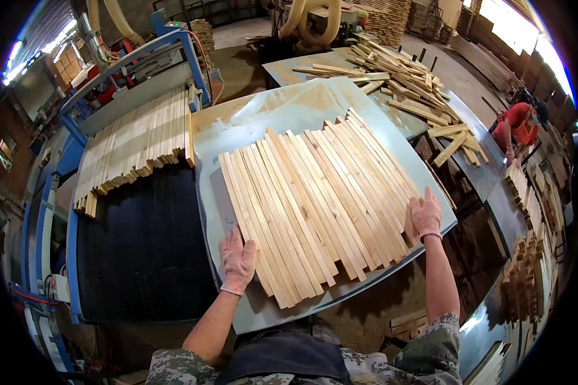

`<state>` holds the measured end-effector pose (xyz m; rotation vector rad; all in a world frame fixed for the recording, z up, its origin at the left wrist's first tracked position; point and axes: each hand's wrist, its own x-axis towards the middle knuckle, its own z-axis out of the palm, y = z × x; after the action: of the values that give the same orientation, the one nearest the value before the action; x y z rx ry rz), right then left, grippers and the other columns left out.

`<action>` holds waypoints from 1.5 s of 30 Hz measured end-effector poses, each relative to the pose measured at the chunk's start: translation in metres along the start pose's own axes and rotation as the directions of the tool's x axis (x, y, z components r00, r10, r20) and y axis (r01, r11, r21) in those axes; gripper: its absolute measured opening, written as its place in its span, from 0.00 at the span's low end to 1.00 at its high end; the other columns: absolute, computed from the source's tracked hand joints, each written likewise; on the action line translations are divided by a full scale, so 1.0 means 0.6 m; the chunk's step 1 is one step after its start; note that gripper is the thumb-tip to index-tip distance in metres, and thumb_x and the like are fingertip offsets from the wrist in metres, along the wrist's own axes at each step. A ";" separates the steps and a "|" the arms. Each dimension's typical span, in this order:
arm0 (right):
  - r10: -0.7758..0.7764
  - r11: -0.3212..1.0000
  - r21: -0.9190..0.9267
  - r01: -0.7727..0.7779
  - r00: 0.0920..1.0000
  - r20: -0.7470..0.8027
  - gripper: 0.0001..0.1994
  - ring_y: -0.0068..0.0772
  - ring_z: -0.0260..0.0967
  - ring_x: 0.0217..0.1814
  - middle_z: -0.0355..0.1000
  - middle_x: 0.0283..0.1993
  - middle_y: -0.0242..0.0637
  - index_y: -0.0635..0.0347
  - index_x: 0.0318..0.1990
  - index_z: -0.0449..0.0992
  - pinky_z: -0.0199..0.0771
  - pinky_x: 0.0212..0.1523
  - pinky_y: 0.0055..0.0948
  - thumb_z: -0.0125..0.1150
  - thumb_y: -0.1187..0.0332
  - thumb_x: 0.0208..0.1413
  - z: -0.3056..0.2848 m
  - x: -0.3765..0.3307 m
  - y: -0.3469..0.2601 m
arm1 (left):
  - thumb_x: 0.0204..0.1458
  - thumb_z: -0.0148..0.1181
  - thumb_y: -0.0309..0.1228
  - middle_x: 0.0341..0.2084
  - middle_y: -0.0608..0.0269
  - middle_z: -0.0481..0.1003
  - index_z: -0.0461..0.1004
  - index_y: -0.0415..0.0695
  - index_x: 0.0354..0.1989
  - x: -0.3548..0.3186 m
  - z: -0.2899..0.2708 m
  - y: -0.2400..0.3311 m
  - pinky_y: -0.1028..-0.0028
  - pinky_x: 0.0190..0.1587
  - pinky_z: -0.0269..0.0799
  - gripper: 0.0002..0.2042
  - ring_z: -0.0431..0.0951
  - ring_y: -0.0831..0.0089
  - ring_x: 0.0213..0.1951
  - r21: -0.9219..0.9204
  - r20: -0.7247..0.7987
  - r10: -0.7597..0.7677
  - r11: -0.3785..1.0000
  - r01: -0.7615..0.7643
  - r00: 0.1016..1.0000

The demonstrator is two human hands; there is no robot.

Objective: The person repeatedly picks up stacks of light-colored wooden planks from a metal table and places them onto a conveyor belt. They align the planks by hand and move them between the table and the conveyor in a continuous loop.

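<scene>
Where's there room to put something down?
The black bed, between its sticks and the near edge; the table's far end, behind the stick row. It's crowded between left hand and right hand, and under the far pile.

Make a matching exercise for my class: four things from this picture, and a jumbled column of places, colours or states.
Things:
1. Left hand
2. Right hand
3. Machine frame
4. Loose pile of sticks

Places, colours or states:
A. Blue
B. At the right side of the row of sticks
C. Heaped, pointing in different directions
D. At the left side of the row of sticks

Right pairs: 1-D, 2-B, 3-A, 4-C
</scene>
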<state>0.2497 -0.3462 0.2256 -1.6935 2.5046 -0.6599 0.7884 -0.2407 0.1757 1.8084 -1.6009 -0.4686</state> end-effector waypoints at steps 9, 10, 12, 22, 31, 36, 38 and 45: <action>0.237 0.971 -0.081 -0.223 0.930 0.282 0.34 0.65 0.75 0.61 0.79 0.54 0.63 0.66 0.55 0.78 0.74 0.62 0.52 0.49 0.38 0.68 0.027 0.100 -0.095 | 0.65 0.55 0.46 0.70 0.38 0.66 0.56 0.33 0.77 0.004 0.001 -0.003 0.51 0.77 0.48 0.38 0.62 0.41 0.71 -0.116 -0.064 0.015 0.993 -0.022 0.998; 0.178 0.983 -0.087 -0.160 0.944 0.277 0.35 0.66 0.75 0.61 0.79 0.53 0.63 0.66 0.54 0.78 0.73 0.62 0.52 0.49 0.37 0.67 0.028 0.079 -0.091 | 0.65 0.57 0.44 0.68 0.39 0.68 0.56 0.33 0.77 -0.004 0.000 -0.004 0.52 0.76 0.52 0.37 0.64 0.43 0.70 -0.163 -0.098 -0.007 0.987 -0.010 0.995; 0.121 0.991 -0.095 -0.098 0.953 0.278 0.34 0.66 0.75 0.60 0.79 0.52 0.63 0.66 0.52 0.80 0.73 0.62 0.53 0.49 0.37 0.67 0.022 0.054 -0.092 | 0.62 0.61 0.36 0.60 0.43 0.72 0.57 0.36 0.77 -0.005 -0.004 -0.029 0.56 0.70 0.62 0.36 0.69 0.48 0.62 -0.346 -0.115 -0.084 0.937 0.039 0.990; -0.514 0.854 0.044 0.519 0.854 -0.081 0.34 0.60 0.69 0.68 0.72 0.66 0.57 0.63 0.68 0.70 0.68 0.68 0.51 0.61 0.48 0.62 0.103 0.045 -0.291 | 0.57 0.68 0.37 0.59 0.37 0.71 0.53 0.33 0.78 -0.010 -0.022 -0.028 0.57 0.68 0.66 0.43 0.71 0.46 0.61 -0.195 -0.197 -0.077 0.980 0.038 0.977; -0.832 0.551 0.183 0.814 0.552 0.050 0.36 0.55 0.54 0.82 0.60 0.79 0.52 0.55 0.76 0.62 0.51 0.79 0.52 0.55 0.45 0.67 0.200 -0.048 -0.720 | 0.57 0.68 0.51 0.72 0.44 0.64 0.56 0.39 0.78 -0.013 -0.035 -0.034 0.55 0.75 0.58 0.46 0.63 0.41 0.70 -0.205 -0.097 -0.123 0.974 0.101 0.988; -0.807 0.590 0.226 0.775 0.555 0.201 0.35 0.54 0.48 0.85 0.55 0.82 0.51 0.54 0.78 0.59 0.43 0.83 0.51 0.49 0.44 0.71 0.277 -0.067 -0.763 | 0.56 0.69 0.50 0.71 0.40 0.64 0.54 0.38 0.79 -0.007 -0.045 -0.014 0.57 0.76 0.55 0.48 0.62 0.44 0.72 -0.140 -0.070 -0.169 0.977 0.158 0.983; -0.790 0.611 0.287 0.738 0.594 0.153 0.33 0.53 0.52 0.83 0.61 0.78 0.52 0.56 0.77 0.62 0.47 0.82 0.48 0.49 0.48 0.71 0.291 -0.053 -0.762 | 0.55 0.69 0.51 0.72 0.41 0.63 0.55 0.38 0.79 -0.002 -0.059 0.003 0.55 0.77 0.52 0.48 0.60 0.43 0.73 -0.215 -0.051 -0.227 0.953 0.211 0.973; -0.775 0.624 0.435 0.649 0.587 0.236 0.24 0.57 0.64 0.75 0.74 0.67 0.53 0.51 0.69 0.73 0.64 0.74 0.47 0.52 0.56 0.69 0.320 0.100 -0.779 | 0.56 0.59 0.63 0.78 0.43 0.55 0.59 0.41 0.78 0.003 -0.016 0.151 0.43 0.80 0.34 0.48 0.49 0.45 0.80 0.286 0.291 0.227 0.906 -0.311 0.929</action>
<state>0.6868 -0.6063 0.2362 -2.3924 1.2705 -0.5873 0.7290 -0.2421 0.2450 1.7702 -2.1820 -0.3237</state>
